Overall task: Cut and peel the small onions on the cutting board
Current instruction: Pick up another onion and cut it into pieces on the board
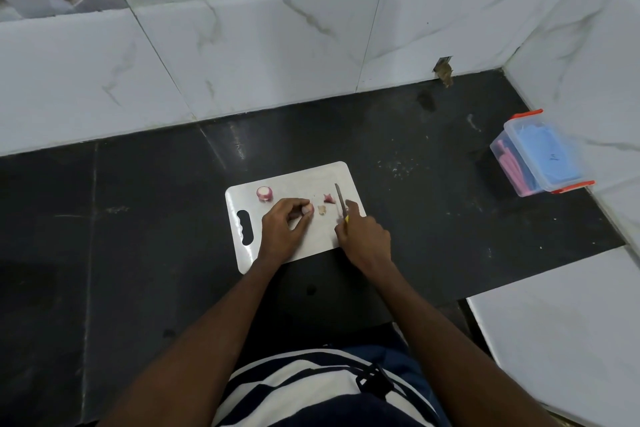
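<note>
Two onions [265,193] on the board [242,253] (one pinched in left fingers [306,211]); right hand [363,239] clamps one knife [341,201].

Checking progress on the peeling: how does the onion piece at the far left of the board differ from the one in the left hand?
The purple-skinned onion piece stands free on the white plastic cutting board, cut face up; the pale onion piece is pinched in the left hand. The first keeps its purple skin; the held one looks mostly pale and is largely hidden. Both are small.
</note>
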Demonstrator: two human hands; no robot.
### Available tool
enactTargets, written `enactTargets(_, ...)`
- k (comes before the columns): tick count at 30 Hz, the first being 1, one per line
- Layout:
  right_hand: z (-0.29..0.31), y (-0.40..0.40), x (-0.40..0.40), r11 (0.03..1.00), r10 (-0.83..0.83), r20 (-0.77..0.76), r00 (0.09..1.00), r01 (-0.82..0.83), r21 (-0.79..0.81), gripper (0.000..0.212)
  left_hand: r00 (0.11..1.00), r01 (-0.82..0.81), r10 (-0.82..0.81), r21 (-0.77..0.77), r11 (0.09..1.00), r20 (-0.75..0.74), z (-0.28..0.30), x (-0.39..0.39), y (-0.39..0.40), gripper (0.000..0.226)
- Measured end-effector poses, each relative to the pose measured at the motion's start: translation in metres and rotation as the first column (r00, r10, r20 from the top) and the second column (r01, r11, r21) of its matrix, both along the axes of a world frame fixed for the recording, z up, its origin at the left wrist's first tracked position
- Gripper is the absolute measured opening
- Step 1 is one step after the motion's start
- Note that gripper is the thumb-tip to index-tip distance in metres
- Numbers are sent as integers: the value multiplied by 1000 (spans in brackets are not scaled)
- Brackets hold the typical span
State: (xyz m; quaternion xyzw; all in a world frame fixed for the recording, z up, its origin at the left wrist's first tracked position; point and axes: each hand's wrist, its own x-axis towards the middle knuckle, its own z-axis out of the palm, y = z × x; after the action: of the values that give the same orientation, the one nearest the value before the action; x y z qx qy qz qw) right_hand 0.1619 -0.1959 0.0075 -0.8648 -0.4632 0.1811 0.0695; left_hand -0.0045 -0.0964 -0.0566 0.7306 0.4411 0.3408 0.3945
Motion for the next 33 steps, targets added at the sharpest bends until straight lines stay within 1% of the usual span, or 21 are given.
enactTargets(2, -1, 2, -3, 1000, -14, 4, 1000, 14, -14, 62, 1000, 13, -13, 9, 1000, 2, -3, -1, -1, 19)
enactTargets(3, -1, 2, -5, 1000, -16, 8, 1000, 16, -9, 63, 1000, 13, -13, 8, 1000, 4, -4, -1, -1, 19)
enactTargets(6, -3, 3, -13, 1000, 17, 22, 1000, -17, 9, 49, 1000, -1, 1, -1, 1000, 11, -3, -2, -1, 20)
enactTargets(9, -5, 4, -25, 998, 64, 34, 997, -64, -12, 37, 1000, -2, 2, 33, 999, 12, -2, -2, -1, 22)
enactTargets(11, -8, 7, -30, 996, 86, 38, 996, -86, -15, 37, 1000, -14, 13, 53, 998, 9, -3, -3, -2, 23)
enactTargets(14, -11, 12, -36, 994, 111, 21, 994, -110, -27, 38, 999, -55, 55, 33, 998, 2, -2, -3, -1, 24)
enactTargets(18, -12, 17, -41, 998, 65, -25, 998, -65, -9, 39, 996, -94, 94, 1, 996, 6, 1, -6, 2, 19)
enactTargets(22, -14, 21, -45, 998, 60, -13, 998, -60, 0, 41, 997, -81, 81, -8, 997, 15, 4, -8, 2, 17)
enactTargets(33, -20, 24, -52, 983, 179, 77, 981, -176, -42, 40, 996, -93, 93, 4, 996, -3, -2, -10, 4, 23)
